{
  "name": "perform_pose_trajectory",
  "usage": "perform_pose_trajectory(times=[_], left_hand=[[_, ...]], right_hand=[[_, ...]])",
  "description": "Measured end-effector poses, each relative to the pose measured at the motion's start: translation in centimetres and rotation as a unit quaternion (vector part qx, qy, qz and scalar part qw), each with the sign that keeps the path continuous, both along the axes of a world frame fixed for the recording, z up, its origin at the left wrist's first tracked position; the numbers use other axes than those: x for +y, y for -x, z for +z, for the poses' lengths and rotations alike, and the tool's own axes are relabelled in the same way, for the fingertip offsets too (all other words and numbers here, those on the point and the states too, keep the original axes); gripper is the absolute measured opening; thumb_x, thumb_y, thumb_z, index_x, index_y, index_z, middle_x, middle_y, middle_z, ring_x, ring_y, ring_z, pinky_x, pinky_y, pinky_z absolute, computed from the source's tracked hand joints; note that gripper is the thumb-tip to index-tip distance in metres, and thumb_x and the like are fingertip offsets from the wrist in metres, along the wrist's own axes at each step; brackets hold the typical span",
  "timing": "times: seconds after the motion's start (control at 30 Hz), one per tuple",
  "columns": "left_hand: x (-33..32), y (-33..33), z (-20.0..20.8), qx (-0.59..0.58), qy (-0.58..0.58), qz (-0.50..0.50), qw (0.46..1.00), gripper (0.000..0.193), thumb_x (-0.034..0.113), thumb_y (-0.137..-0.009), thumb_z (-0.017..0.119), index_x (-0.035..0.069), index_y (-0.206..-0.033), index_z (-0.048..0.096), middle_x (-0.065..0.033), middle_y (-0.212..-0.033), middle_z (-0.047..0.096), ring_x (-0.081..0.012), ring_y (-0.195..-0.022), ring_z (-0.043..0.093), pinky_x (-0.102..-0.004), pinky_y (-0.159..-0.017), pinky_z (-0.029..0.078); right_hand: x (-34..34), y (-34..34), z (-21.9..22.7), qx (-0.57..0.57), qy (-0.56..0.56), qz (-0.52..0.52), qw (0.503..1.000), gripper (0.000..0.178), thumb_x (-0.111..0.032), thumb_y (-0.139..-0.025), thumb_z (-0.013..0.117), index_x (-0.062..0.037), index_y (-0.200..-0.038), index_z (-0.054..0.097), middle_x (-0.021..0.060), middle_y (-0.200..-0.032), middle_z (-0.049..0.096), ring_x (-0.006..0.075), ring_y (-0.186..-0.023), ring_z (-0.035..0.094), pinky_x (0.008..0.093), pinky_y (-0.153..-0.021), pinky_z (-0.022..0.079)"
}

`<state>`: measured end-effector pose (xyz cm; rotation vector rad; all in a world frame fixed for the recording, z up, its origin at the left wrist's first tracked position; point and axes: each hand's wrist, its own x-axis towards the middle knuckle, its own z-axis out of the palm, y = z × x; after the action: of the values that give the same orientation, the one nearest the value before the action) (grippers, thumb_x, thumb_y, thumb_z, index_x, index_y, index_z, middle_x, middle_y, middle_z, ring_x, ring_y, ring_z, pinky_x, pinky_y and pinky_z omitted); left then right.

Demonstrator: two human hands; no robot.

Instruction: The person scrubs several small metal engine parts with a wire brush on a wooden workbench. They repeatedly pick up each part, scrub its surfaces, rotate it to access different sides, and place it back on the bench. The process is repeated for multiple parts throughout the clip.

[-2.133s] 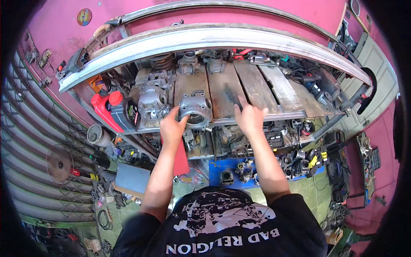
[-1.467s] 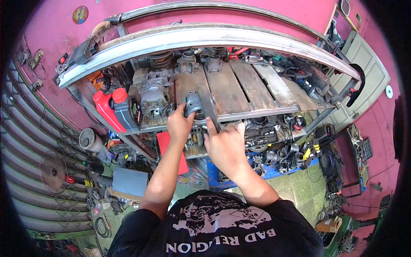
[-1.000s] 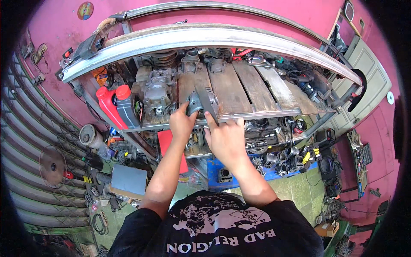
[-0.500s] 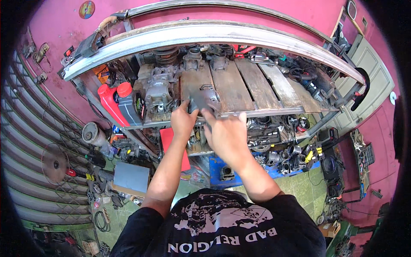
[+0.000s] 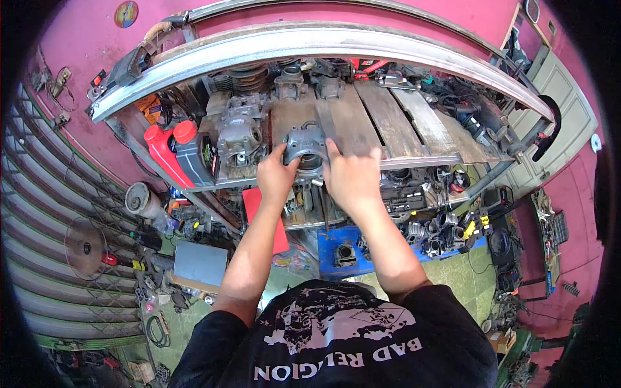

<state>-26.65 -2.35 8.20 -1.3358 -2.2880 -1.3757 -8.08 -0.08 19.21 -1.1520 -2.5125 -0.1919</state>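
A grey metal cylinder head [image 5: 305,139] rests at the front edge of the plank shelf, its rounded opening toward me. My left hand [image 5: 277,173] grips its left side, with the thumb near the opening. At its right side, my right hand [image 5: 352,178] is closed on the edge, index finger up along the metal and thumb lower down. The outer fingers of that hand are slightly blurred. Another grey engine casting [image 5: 239,137] sits left of the held part, close to my left hand.
Red and dark oil bottles [image 5: 187,155] stand at the shelf's left end. A pale metal beam [image 5: 323,46] crosses above the shelf. More engine parts line the shelf's back and lower level. On the floor lies a blue tray [image 5: 328,258] with several castings.
My right hand has moved from over the front of the cylinder head to its right edge, uncovering the part. A dark blurred shape over the metal is gone. My left hand stays on it.
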Motion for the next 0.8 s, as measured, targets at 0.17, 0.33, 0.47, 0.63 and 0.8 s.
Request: perform_pose_trajectory(times=[0.17,0.33,0.47,0.63,0.8], left_hand=[[0.5,-0.7,0.6,-0.021,-0.007,-0.019,1.0,0.048,0.027,-0.078,0.09,0.006,-0.119,0.077,-0.0233,-0.1,0.076,-0.0406,-0.092,0.075,-0.0452,-0.079,0.06],[-0.1,-0.2,0.1,-0.033,-0.01,-0.01,0.999,0.049,0.025,-0.078,0.089,0.006,-0.121,0.076,-0.0225,-0.105,0.077,-0.039,-0.095,0.076,-0.0446,-0.082,0.06],[-0.1,-0.3,0.4,-0.033,0.016,-0.004,0.999,0.049,0.023,-0.079,0.089,0.005,-0.122,0.076,-0.0222,-0.107,0.077,-0.0386,-0.097,0.076,-0.0441,-0.084,0.06],[0.5,-0.1,-0.6,-0.026,-0.037,-0.028,0.999,0.048,0.027,-0.079,0.088,0.009,-0.122,0.076,-0.0225,-0.101,0.076,-0.0414,-0.091,0.075,-0.0476,-0.08,0.059],[0.4,0.1,-0.5,-0.011,-0.02,-0.014,1.0,0.048,0.028,-0.078,0.088,0.01,-0.121,0.077,-0.023,-0.1,0.076,-0.0415,-0.09,0.075,-0.0474,-0.078,0.059]], right_hand=[[6.8,0.2,-5.6,0.097,-0.023,0.006,0.995,0.047,-0.033,-0.095,0.069,-0.0115,-0.137,0.068,0.0148,-0.071,0.072,0.0332,-0.07,0.072,0.0511,-0.082,0.045],[-1.9,-3.7,-5.2,0.098,-0.065,0.065,0.991,0.052,-0.033,-0.092,0.072,-0.0092,-0.138,0.066,0.0132,-0.068,0.071,0.0312,-0.066,0.069,0.0481,-0.082,0.043],[-4.4,-4.7,-4.2,0.118,-0.01,0.021,0.993,0.051,-0.029,-0.092,0.072,-0.0086,-0.139,0.066,0.0138,-0.07,0.071,0.031,-0.066,0.07,0.0474,-0.08,0.044],[5.5,-1.1,-8.4,0.312,0.028,0.025,0.949,0.052,-0.026,-0.097,0.069,-0.0098,-0.147,0.061,0.0222,-0.09,0.076,0.0365,-0.073,0.073,0.0469,-0.081,0.052],[4.5,-4.4,-10.1,0.362,0.223,0.077,0.902,0.053,-0.016,-0.102,0.065,-0.0088,-0.153,0.054,0.0249,-0.097,0.076,0.0162,-0.064,0.06,0.0323,-0.065,0.051]])
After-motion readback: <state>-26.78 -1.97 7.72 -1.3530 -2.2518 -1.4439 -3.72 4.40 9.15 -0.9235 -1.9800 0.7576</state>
